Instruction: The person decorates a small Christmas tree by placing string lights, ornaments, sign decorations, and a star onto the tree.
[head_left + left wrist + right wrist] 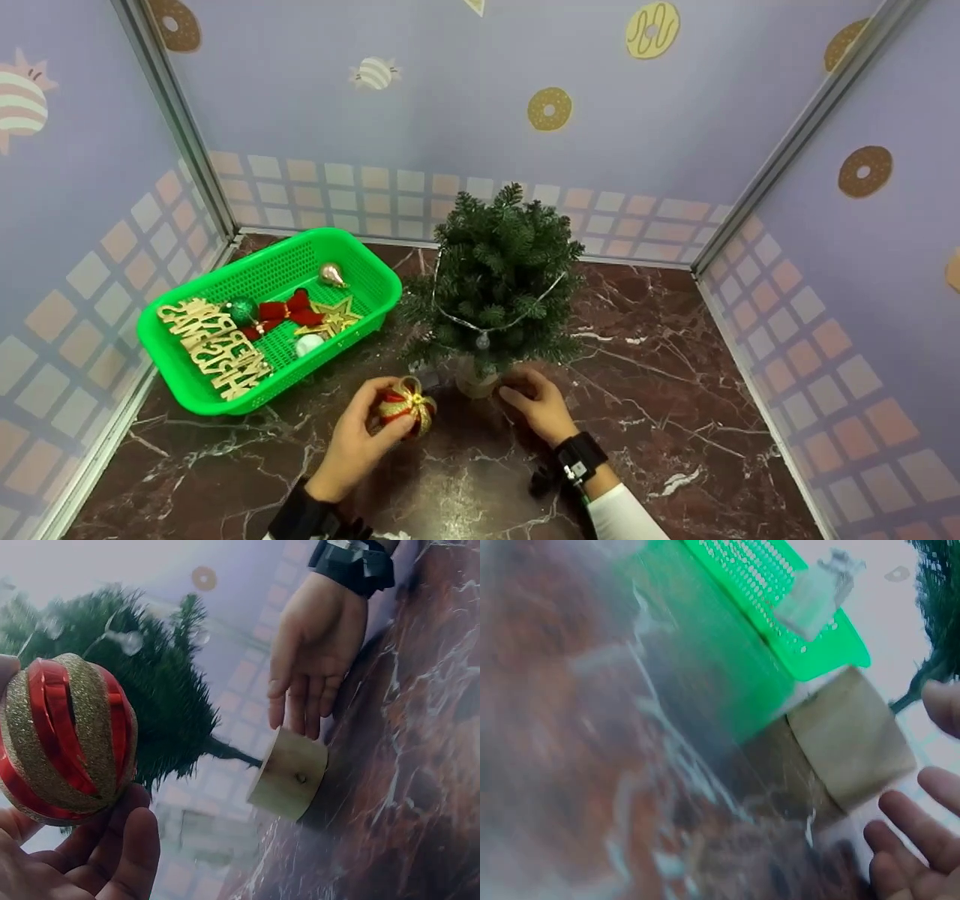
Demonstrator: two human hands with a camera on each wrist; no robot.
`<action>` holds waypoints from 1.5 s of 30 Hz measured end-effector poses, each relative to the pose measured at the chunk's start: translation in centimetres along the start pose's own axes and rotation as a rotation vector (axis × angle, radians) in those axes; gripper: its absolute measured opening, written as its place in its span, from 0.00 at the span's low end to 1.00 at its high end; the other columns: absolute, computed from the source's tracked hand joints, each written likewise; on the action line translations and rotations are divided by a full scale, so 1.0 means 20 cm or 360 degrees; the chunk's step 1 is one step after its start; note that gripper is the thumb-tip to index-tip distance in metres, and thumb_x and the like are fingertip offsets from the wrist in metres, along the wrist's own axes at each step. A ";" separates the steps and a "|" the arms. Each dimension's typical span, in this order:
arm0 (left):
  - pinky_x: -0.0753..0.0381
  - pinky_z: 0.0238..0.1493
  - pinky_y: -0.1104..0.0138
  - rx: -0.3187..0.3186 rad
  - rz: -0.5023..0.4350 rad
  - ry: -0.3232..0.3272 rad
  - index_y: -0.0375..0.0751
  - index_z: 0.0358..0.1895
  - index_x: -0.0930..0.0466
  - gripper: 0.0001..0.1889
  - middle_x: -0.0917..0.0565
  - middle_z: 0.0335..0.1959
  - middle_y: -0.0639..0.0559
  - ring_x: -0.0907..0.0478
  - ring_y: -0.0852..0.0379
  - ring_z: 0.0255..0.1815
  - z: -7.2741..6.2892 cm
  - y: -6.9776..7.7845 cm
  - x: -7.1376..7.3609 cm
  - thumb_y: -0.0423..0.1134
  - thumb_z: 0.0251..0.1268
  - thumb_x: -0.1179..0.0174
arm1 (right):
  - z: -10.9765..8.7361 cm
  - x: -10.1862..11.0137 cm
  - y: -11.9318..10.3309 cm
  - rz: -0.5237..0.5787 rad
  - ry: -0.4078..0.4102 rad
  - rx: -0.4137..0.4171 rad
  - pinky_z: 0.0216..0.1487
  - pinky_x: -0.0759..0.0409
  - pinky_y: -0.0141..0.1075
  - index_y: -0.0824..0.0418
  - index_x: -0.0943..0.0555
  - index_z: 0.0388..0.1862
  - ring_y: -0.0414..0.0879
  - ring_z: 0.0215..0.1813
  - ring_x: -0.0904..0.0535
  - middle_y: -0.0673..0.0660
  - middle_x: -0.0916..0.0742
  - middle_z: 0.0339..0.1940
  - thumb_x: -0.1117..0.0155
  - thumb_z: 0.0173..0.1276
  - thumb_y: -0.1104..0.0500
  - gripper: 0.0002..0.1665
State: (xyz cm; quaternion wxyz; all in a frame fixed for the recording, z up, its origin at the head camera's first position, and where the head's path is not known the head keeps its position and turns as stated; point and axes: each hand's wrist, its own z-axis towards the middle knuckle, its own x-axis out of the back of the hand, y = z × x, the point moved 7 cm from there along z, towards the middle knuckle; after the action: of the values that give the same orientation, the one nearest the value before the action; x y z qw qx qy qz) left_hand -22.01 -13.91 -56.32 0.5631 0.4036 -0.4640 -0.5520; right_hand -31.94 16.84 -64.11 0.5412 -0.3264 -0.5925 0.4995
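Note:
My left hand [362,436] grips a red and gold striped Christmas ball [409,407], which has a gold bow and loop on top. In the left wrist view the ball [67,739] sits between thumb and fingers, close in front of the small Christmas tree [504,277]. The tree stands upright on a round wooden base [289,774]. My right hand [541,405] is beside that base on the right, fingers extended toward it and nothing held. Right-hand fingertips [892,802] show near the base's edge in the right wrist view.
Left of the tree stands a green basket [270,238] holding gold Merry Christmas lettering [217,349], a red bow [289,309], gold stars [334,319] and several small balls. A string of lights [517,322] hangs on the tree. Patterned walls enclose the marble-look table [675,375].

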 end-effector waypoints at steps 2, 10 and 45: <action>0.13 0.55 0.67 0.0001 0.0042 -0.0037 0.43 0.68 0.23 0.26 0.16 0.60 0.48 0.15 0.58 0.55 -0.01 0.00 -0.03 0.35 0.68 0.28 | -0.03 0.00 -0.03 0.0027 0.0027 -0.0005 0.56 0.15 0.33 0.60 0.15 0.63 0.45 0.55 0.11 0.62 0.09 0.56 0.27 0.76 0.52 0.22; 0.14 0.56 0.66 0.0016 0.0144 -0.0151 0.49 0.70 0.25 0.29 0.17 0.61 0.49 0.16 0.60 0.56 -0.01 0.00 -0.14 0.40 0.69 0.26 | -0.12 -0.05 -0.20 0.0104 -0.0057 0.0113 0.41 0.18 0.30 0.67 0.11 0.53 0.40 0.38 0.15 0.66 0.08 0.44 0.29 0.78 0.56 0.16; 0.16 0.63 0.52 -0.0048 0.0668 -0.0458 0.54 0.76 0.26 0.36 0.21 0.67 0.51 0.19 0.50 0.64 -0.02 -0.15 -0.33 0.64 0.71 0.32 | -0.22 -0.16 -0.48 0.0243 -0.0164 0.0106 0.26 0.17 0.35 0.64 0.12 0.45 0.39 0.24 0.19 0.58 0.09 0.33 0.29 0.76 0.59 0.09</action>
State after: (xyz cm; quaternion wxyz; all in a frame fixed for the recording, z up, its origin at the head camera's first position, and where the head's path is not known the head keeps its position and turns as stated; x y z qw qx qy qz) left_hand -22.06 -7.52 -59.92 0.5994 0.2072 -0.6048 -0.4816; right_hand -25.48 12.14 -56.38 0.4808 -0.3263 -0.5761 0.5749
